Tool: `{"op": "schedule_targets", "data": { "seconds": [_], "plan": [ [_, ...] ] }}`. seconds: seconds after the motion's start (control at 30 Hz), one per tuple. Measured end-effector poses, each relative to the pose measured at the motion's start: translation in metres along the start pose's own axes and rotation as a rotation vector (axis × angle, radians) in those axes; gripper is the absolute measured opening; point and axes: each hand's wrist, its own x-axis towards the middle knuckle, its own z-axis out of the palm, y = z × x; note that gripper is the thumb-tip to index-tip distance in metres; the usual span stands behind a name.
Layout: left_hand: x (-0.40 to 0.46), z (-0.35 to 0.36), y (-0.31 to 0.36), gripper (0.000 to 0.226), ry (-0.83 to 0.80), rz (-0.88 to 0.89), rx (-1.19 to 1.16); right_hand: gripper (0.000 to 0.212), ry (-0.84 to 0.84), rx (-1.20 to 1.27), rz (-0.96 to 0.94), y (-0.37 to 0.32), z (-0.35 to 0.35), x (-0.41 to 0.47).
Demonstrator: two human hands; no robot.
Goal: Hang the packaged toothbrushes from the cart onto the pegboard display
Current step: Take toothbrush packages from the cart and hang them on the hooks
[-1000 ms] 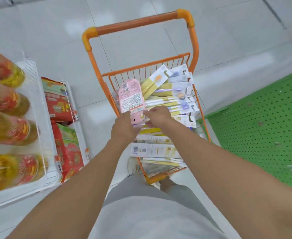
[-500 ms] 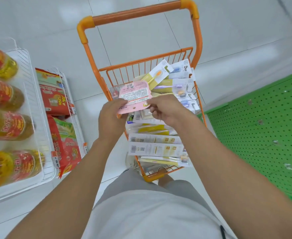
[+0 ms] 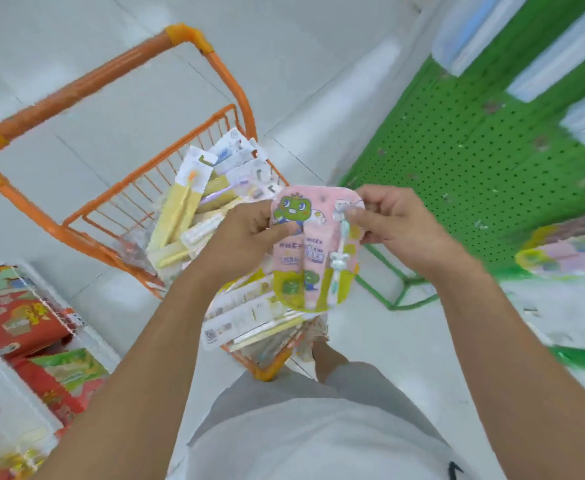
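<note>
The view has swung right since the earlier frame, bringing the green pegboard (image 3: 464,168) closer, and the pink pack (image 3: 313,251) is flipped picture-side up, lifted clear of the orange cart (image 3: 76,233). The left hand (image 3: 246,237) and right hand (image 3: 398,223) each pinch a top corner, probably to steady its hanging end for a peg.

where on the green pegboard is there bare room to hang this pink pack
The green perforated pegboard looks bare between the blurred white packs above and the blurred pink-yellow packs lower right. The orange wire cart is crowded.
</note>
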Motion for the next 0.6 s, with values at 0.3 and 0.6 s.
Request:
{"op": "schedule_targets", "data": {
  "seconds": [0.3,0.6],
  "plan": [
    [0.044,0.175,0.012,0.008,-0.188,-0.012,0.203,0.010,0.460,0.046,0.058,0.086,-0.115,-0.114],
    [0.087,0.391,-0.007,0.017,-0.291,-0.118,0.385,0.029,0.744,0.137,0.078,0.211,-0.254,-0.219]
  ]
}}
